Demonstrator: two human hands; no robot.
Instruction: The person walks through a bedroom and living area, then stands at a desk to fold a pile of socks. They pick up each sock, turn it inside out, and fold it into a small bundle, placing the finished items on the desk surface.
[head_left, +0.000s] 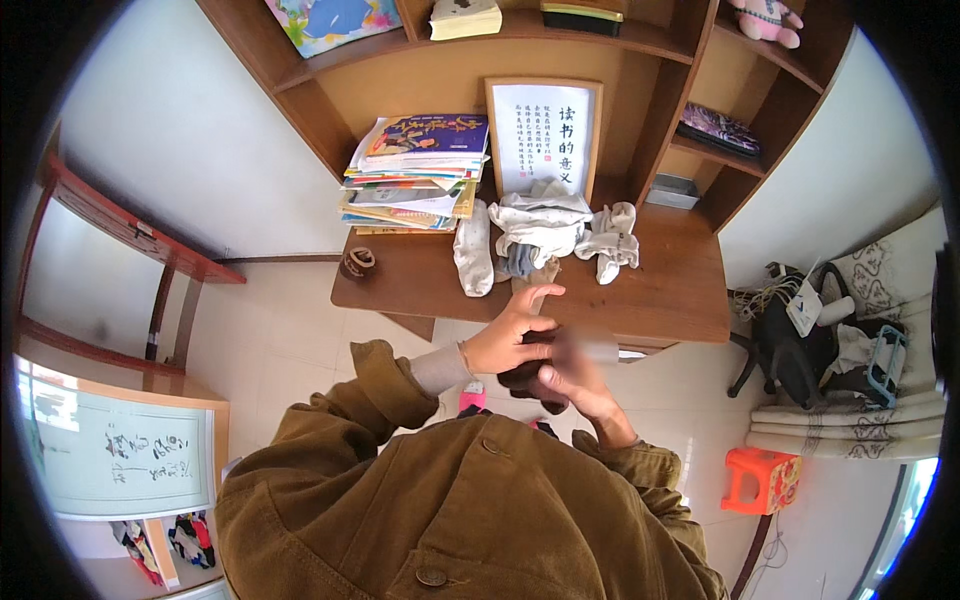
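My left hand (510, 335) and my right hand (589, 386) are close together in front of the desk's near edge. A dark brown cloth item, perhaps a sock (534, 382), is held between them; part of my right hand is blurred. Just beyond my left fingers, a light brown sock (541, 279) lies over the desk edge. Behind it is a heap of white and grey socks (541, 221). One pale sock (474, 251) lies flat to the left of the heap, and a bunched pale sock or pair (613, 238) rests to its right.
A stack of books (416, 176) and a small brown object (358, 262) stand on the wooden desk (675, 289). A framed sheet with writing (541, 135) leans behind the heap. A loaded black chair (795, 345) and an orange stool (761, 480) are at the right.
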